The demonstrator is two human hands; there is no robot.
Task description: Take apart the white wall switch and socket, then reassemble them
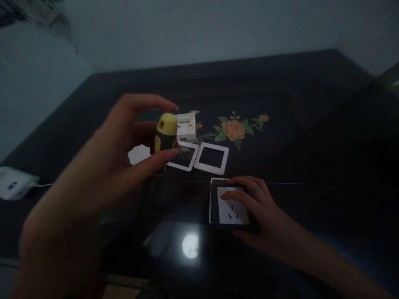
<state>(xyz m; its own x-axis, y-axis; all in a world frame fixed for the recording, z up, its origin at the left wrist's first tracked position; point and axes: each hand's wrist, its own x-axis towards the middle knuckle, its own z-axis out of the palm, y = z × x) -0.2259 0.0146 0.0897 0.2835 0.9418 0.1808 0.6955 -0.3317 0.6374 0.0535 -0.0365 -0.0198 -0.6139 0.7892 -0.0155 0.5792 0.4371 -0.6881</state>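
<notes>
My left hand (124, 141) is raised above the dark table (311, 124) and pinches a short screwdriver (165, 135) with a yellow and black handle between thumb and fingers. My right hand (249, 203) lies on a wall socket (229, 205) with a white face and dark frame, fingers curled over its top and right edge. The socket lies flat on the table near me.
Two white square frames (212, 158) and a white mounting box (186, 126) lie behind the socket. A white flat piece (139, 154) sits behind my left hand. A flower pattern (233, 128) decorates the tabletop. A white device with a cable (14, 182) rests at the left edge.
</notes>
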